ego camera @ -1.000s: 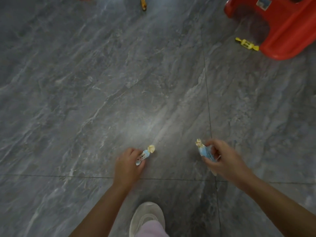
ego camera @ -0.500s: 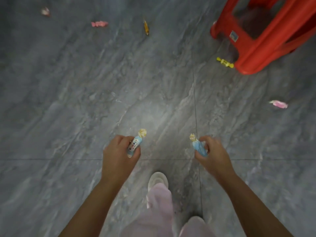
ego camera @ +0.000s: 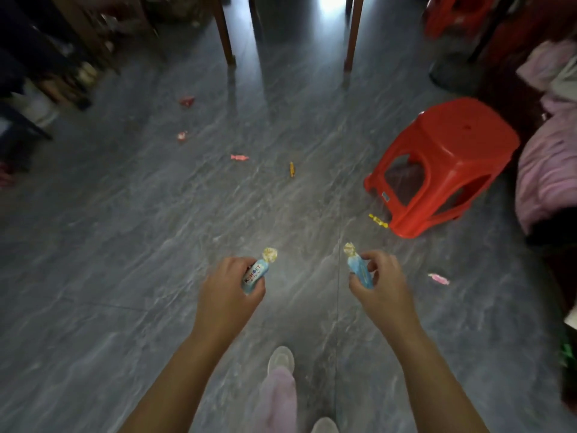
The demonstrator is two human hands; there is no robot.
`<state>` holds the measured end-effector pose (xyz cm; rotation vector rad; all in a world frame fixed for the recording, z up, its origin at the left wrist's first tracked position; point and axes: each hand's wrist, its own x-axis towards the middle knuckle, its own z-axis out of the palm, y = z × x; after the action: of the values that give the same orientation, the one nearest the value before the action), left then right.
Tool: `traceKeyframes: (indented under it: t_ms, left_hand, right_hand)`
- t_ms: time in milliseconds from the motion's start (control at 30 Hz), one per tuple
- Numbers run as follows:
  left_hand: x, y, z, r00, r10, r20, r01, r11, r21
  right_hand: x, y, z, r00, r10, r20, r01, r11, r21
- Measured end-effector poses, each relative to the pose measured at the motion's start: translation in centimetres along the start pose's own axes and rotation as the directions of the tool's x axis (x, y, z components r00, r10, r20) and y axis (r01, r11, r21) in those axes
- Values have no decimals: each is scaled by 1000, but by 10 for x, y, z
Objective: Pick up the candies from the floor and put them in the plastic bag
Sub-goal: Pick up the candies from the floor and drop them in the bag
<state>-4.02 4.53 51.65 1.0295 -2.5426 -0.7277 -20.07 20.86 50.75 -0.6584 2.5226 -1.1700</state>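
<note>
Two blue-wrapped candies, one [ego camera: 256,274] in each fist [ego camera: 359,267], twisted ends up; more candies [ego camera: 239,157] lie scattered on the floor.

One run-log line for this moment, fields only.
left hand: holds blue candy | right hand: holds blue candy | floor: candies left, one yellow by red stool | bag: not in view

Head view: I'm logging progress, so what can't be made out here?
- Plastic bag: not in view anywhere.
- Candy in the left hand: lower end hidden by fingers.
- Candy in the right hand: lower end hidden by fingers.
- Far red candy: too small and blurred to read.
- Under the red stool: shadowed.
</note>
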Motion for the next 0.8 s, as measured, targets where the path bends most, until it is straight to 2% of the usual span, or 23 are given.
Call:
traceKeyframes:
  t_ms: [200,433,600,800]
  left_hand:
    - [-25,47,-61,996,-59,-74,55,997,-57]
    - [-9,58,-108,990,-88,-112,79,994,-82]
    - [44,31,-147,977,-146,-155,130,986,-107]
    - [130,-45,-207,962,-200,-184,177,975,-134]
  right_hand:
    - [-35,-51,-61,997,-83,9,83,997,0]
    - [-25,-96,-90,977,-210,24,211,977,-33]
    - [25,-144,-69,965,-256,62,260,961,-89]
    - [105,-237,7,951,-290,111,301,948,-101]
